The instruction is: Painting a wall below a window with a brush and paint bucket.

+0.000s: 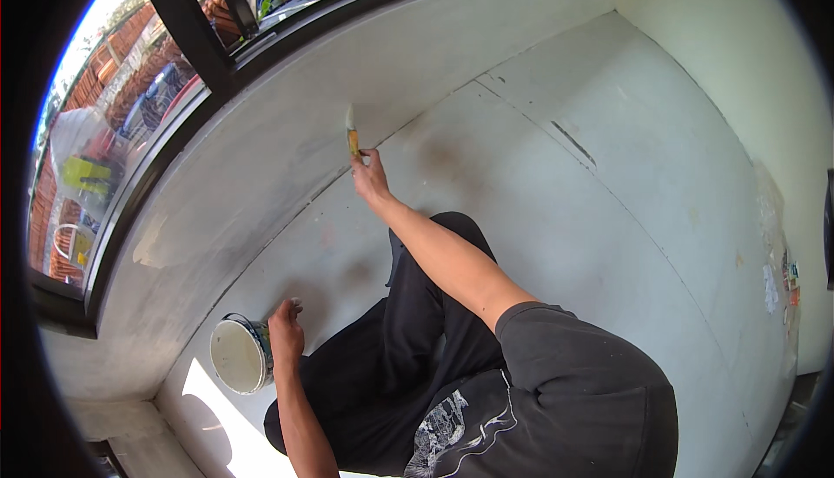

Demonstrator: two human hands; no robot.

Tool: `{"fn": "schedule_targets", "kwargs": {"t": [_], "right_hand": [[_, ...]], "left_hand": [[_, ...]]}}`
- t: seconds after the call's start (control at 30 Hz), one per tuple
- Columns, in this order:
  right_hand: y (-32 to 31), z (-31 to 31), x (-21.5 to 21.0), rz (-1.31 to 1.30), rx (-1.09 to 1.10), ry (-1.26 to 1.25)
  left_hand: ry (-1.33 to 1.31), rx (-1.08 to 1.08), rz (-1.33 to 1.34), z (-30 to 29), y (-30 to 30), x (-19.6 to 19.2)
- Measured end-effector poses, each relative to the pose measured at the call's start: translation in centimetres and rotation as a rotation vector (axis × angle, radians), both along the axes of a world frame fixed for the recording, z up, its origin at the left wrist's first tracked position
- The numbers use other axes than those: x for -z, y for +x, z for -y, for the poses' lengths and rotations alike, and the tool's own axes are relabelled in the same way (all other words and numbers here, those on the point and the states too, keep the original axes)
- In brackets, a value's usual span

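My right hand is stretched out ahead, closed around a paintbrush with a yellow-orange handle. The brush points upward, its pale bristles at the grey, patchily coated low wall; whether they touch it I cannot tell. At lower left my left hand is closed, fingers curled, right beside a paint bucket. What those fingers hold, if anything, is hidden. The round bucket has a pale inside and a dark rim edge, and stands on the floor by the wall.
Above the low wall runs a dark window frame, with roof tiles and plants outside. My crossed legs in black trousers rest on the grey floor, which has thin seams. Clear plastic and small items lie by the right wall.
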State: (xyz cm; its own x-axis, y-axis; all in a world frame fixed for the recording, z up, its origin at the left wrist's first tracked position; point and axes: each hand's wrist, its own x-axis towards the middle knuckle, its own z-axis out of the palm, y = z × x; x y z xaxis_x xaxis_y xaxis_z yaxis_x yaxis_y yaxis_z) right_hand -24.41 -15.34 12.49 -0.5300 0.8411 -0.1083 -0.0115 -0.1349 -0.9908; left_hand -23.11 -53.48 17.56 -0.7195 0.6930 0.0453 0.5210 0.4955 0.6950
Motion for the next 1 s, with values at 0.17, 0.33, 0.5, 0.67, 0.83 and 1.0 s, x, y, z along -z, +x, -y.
{"fn": "schedule_targets", "kwargs": {"t": [0.17,0.33,0.5,0.67,0.83,1.0], "right_hand": [[-0.1,6.9,-2.1,0.124,-0.354,0.025],[1.5,8.9,-3.6,0.159,-0.599,0.065],[0.8,8.2,-3.2,0.165,-0.637,0.125],[1.4,4.0,-3.9,0.095,-0.271,-0.194],[1.8,2.3,-3.3,-0.010,0.112,-0.137],[0.7,2.8,-3.5,-0.054,0.090,-0.183]], "left_hand": [[-0.119,-0.052,-0.119,2.1,-0.1,1.6],[-0.167,0.050,-0.031,1.8,-1.0,3.1],[-0.212,0.088,-0.134,2.3,-1.5,4.8],[-0.174,-0.124,0.164,2.8,-2.1,4.6],[-0.172,-0.236,0.328,2.9,-2.4,4.3],[-0.204,-0.223,0.283,2.5,-2.0,3.8]]}}
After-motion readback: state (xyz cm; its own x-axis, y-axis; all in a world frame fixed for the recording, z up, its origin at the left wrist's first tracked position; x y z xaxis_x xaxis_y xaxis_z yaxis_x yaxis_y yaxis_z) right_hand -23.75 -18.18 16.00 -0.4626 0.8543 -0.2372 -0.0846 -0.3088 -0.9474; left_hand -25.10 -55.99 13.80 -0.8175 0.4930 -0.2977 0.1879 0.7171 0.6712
